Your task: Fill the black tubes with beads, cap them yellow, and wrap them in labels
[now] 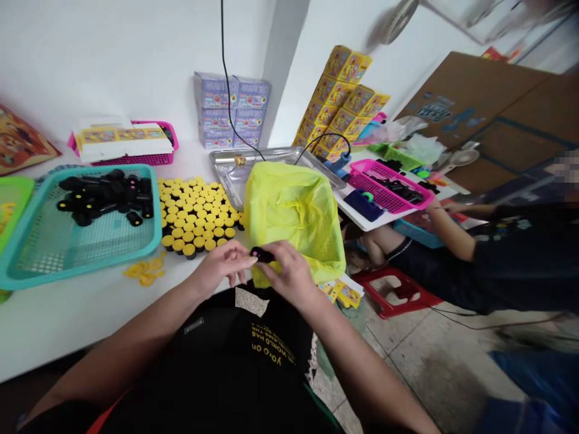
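Pinches a small black tube [262, 254] with a pink dot on one end, at the near edge of a square bin [280, 172] lined with thin, bright yellow plastic. Holds it with the bare right hand [293, 272], with thumb and fingers curled in around it and hardly any gap. Has the bare left hand [225, 263] just left of it, half open, with the thumb close to the pink dot. Cannot tell from here if gripping that end too or only touching it.

Has a tight bunch of short, round black pots with flat yellow tops [198, 218] on the white table [90, 319], just left of the bin. Has some curly yellow plastic scraps [145, 278] farther left of the bin. Has a wide teal plastic basket full of holes [72, 272] far left of the bin, with a heap of black tubes [108, 196] inside. Has a shiny metal tray [230, 184] behind the bin.

Could drop the small tube from too light a pinch, then lose it in the folds of the yellow plastic or down on the lap. Could bump the pots with the left hand and tip some over, from working so close to them. Could tug the loose plastic down with a knuckle, from working right at the bin's edge.
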`<state>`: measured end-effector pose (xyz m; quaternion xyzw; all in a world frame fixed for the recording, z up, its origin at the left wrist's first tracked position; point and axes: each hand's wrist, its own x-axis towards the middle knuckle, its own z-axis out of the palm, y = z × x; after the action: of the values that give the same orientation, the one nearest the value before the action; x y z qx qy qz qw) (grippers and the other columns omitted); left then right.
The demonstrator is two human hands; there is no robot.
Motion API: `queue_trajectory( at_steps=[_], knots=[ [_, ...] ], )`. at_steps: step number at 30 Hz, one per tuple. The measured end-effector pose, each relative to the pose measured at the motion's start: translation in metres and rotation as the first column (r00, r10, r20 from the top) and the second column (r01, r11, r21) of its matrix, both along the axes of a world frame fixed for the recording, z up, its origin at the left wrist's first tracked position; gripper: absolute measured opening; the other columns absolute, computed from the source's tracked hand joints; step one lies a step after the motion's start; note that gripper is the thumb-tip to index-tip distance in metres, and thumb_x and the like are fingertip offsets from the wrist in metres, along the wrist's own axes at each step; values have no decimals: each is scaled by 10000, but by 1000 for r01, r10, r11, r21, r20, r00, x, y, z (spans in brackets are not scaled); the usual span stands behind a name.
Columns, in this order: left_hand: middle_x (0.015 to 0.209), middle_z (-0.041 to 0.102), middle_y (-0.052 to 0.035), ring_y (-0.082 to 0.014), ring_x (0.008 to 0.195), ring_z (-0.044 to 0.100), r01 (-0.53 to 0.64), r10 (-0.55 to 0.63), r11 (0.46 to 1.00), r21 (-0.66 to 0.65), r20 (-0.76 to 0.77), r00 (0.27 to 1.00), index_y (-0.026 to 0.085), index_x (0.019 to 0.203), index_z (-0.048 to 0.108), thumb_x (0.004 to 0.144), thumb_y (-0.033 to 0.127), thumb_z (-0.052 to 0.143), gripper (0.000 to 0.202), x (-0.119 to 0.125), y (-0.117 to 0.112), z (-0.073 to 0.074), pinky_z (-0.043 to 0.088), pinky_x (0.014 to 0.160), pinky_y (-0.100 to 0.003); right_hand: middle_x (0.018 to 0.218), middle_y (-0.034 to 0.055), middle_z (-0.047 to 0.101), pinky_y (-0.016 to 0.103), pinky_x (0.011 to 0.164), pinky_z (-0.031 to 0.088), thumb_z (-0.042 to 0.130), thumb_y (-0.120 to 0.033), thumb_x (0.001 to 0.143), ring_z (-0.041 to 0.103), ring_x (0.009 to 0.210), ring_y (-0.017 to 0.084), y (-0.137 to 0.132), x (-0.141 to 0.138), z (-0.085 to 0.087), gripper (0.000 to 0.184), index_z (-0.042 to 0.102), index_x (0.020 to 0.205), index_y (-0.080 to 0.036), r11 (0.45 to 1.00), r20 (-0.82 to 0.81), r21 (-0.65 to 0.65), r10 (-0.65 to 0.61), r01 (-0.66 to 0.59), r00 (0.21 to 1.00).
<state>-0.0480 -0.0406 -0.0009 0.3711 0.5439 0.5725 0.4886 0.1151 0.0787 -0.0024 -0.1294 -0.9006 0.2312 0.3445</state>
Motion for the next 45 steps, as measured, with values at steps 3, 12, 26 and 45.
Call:
queue_trajectory(
  at_steps=[3,12,26,45],
  knots=[
    [686,601,5,-128,523,606,-93,88,995,-34,-133,987,187,838,579,781,471,734,329,12,10,-14,390,383,-192,898,59,636,350,726,533,662,-305,851,627,785,200,36,14,-7,168,630,995,-225,992,46,-84,-95,98,994],
    [600,601,19,-141,394,584,-193,190,979,-69,-42,981,213,738,426,797,512,681,397,29,35,-51,361,296,-195,995,106,686,306,759,474,662,-87,691,634,855,226,100,4,-8,276,708,950,-170,985,687,168,-139,30,713],
    [599,599,26,-152,449,628,-203,206,978,-40,95,974,198,761,439,753,548,717,447,33,35,-52,433,345,-201,860,39,720,249,673,452,678,-61,683,638,770,183,81,-33,-11,212,715,844,-194,999,671,-26,47,-39,740],
    [912,577,-20,-72,642,562,-142,528,796,588,-561,638,192,1046,567,861,137,639,206,31,-15,-30,421,488,-167,993,40,703,318,759,561,687,-213,854,682,876,179,-8,-2,10,196,620,1036,-241,982,-171,-144,97,-122,981]
  ],
)
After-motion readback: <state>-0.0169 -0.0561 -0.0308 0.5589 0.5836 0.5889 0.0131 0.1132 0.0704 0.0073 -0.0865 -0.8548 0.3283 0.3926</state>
